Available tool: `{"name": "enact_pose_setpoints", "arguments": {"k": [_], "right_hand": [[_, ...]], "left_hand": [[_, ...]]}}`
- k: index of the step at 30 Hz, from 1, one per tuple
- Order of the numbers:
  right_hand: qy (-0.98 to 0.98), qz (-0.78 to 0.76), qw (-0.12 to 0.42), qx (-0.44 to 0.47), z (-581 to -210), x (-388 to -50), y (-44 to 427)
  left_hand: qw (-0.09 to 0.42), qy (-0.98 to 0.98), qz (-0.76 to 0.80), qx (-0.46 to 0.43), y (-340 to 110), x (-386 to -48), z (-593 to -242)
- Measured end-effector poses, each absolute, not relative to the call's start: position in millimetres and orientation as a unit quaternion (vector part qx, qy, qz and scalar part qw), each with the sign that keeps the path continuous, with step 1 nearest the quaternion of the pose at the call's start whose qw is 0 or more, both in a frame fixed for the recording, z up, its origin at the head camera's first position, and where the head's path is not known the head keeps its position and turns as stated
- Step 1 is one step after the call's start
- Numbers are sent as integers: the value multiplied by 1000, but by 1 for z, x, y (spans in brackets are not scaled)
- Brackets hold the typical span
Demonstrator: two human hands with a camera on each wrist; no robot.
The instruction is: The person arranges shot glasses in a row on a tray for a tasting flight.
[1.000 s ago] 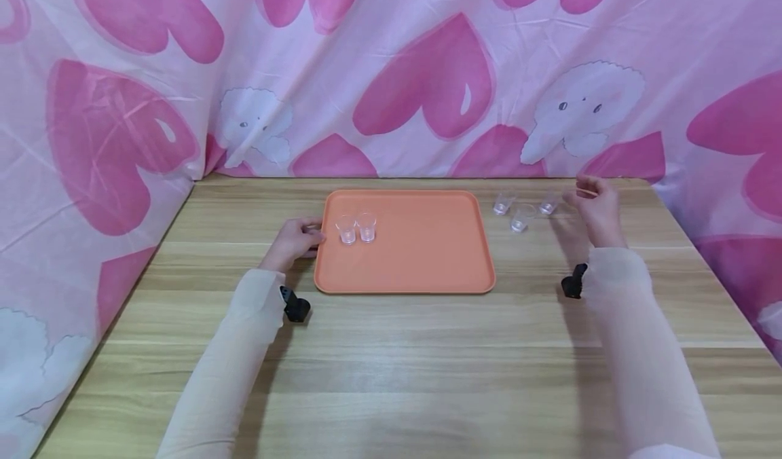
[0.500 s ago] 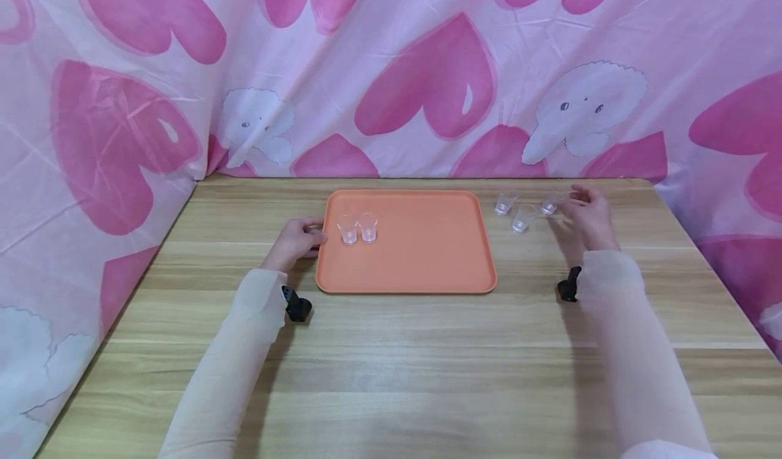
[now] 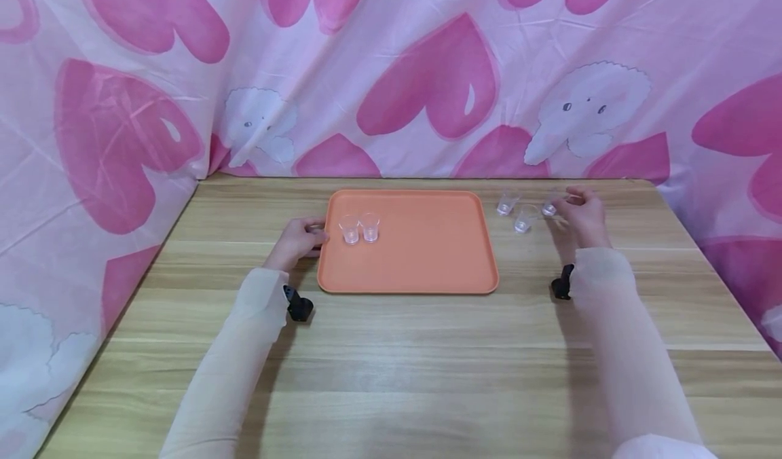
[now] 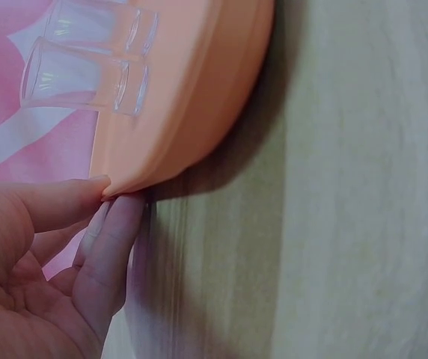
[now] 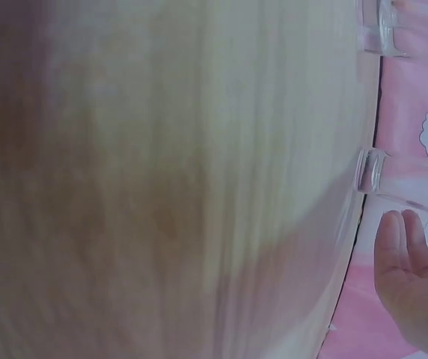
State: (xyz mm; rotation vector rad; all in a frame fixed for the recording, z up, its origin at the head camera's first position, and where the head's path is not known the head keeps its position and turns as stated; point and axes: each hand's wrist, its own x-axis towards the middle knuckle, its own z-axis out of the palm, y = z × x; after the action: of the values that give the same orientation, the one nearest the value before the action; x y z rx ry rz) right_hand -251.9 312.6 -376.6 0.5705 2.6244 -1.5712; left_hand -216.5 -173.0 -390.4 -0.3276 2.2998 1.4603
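Observation:
My left hand (image 3: 294,243) pinches the left rim of an orange tray (image 3: 421,255); in the left wrist view the thumb lies on top and fingers underneath. Two clear shot glasses (image 3: 351,231) stand side by side near the tray's left end. Right of the tray, three more clear glasses are upright on the table. My right hand (image 3: 588,216) is at the rightmost shot glass (image 3: 549,207), with thumb and a finger at its rim. In the right wrist view this glass (image 5: 405,179) has its base on the table, and the other fingers are off it.
The other two glasses, a back one (image 3: 506,205) and a front one (image 3: 523,221), stand close to the held one, near the tray's right edge. A pink heart-patterned cloth (image 3: 427,79) hangs behind the wooden table (image 3: 403,364).
My right hand has moved left and down to the rightmost glass, and its fingers have come to the rim. My left hand stays on the tray's rim.

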Motion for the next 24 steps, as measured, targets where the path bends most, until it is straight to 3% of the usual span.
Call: {"name": "enact_pose_setpoints", "arguments": {"k": [6, 17, 24], "right_hand": [[840, -508, 2, 190, -375, -252, 313], [805, -547, 27, 225, -371, -245, 320], [799, -558, 1, 225, -366, -244, 327]], "left_hand": [[198, 824, 517, -117, -173, -218, -390], [200, 822, 521, -109, -173, -219, -392], [201, 822, 521, -110, -176, -219, -395]]}}
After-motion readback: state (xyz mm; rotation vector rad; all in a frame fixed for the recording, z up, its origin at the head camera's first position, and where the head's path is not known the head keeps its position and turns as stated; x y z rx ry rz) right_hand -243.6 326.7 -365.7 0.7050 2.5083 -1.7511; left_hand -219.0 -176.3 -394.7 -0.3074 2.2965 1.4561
